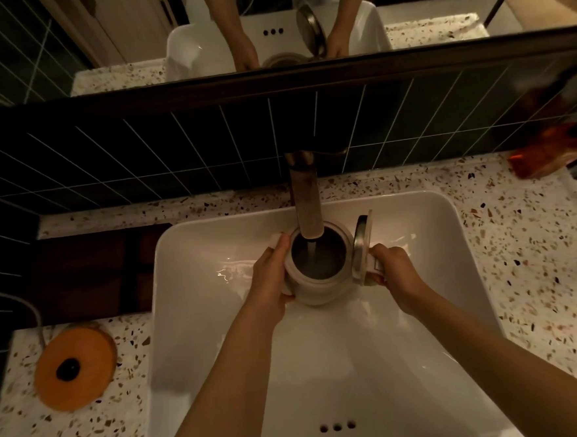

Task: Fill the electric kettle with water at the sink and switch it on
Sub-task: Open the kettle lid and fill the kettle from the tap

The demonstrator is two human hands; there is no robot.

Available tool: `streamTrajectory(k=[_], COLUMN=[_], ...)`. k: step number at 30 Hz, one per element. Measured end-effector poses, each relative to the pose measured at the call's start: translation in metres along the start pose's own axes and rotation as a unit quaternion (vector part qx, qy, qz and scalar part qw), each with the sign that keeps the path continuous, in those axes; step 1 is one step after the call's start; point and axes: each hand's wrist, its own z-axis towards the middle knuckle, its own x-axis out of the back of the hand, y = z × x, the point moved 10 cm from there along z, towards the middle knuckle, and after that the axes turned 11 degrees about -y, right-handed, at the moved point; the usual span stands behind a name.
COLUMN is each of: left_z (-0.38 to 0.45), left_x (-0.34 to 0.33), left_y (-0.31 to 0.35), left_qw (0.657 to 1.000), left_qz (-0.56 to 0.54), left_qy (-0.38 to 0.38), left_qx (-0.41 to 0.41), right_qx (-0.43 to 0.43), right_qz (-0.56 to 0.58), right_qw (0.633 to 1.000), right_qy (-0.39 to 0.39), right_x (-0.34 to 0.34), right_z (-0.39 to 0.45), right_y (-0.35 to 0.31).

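Note:
A white electric kettle point(314, 290) is held upright inside the white sink point(219, 325), right under the brass tap point(306, 200). Its lid point(362, 247) stands flipped open on the right side. A thin stream of water runs from the spout into the kettle's dark inside. My left hand point(272, 279) cups the kettle's left wall. My right hand point(395, 272) grips the handle on the right. The round orange kettle base point(74, 368) with a black centre lies on the counter at the left, its cord leading away.
Speckled terrazzo counter point(524, 287) surrounds the sink. Dark tiled wall and a mirror rise behind the tap. An orange-red packet point(545, 156) and a dark object sit at the far right of the counter. A dark gap lies left of the sink.

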Motion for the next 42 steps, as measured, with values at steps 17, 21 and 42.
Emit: streamTrajectory(k=[17, 21, 42], left_z=[0.002, 0.0018, 0.0015], left_x=[0.0028, 0.0034, 0.0035], left_y=[-0.0012, -0.0018, 0.0002], left_qw=[1.0, 1.0, 1.0], left_qz=[0.003, 0.002, 0.008], left_qy=[-0.007, -0.007, -0.007], left_qx=[-0.001, 0.001, -0.008], right_qx=[-0.01, -0.009, -0.01], right_qz=[-0.009, -0.013, -0.01], right_qw=[1.0, 1.0, 1.0], right_qy=[0.007, 0.005, 0.002], right_x=[-0.0031, -0.0037, -0.003], right_z=[-0.0043, -0.0034, -0.0007], right_y=[-0.0056, -0.0057, -0.0009])
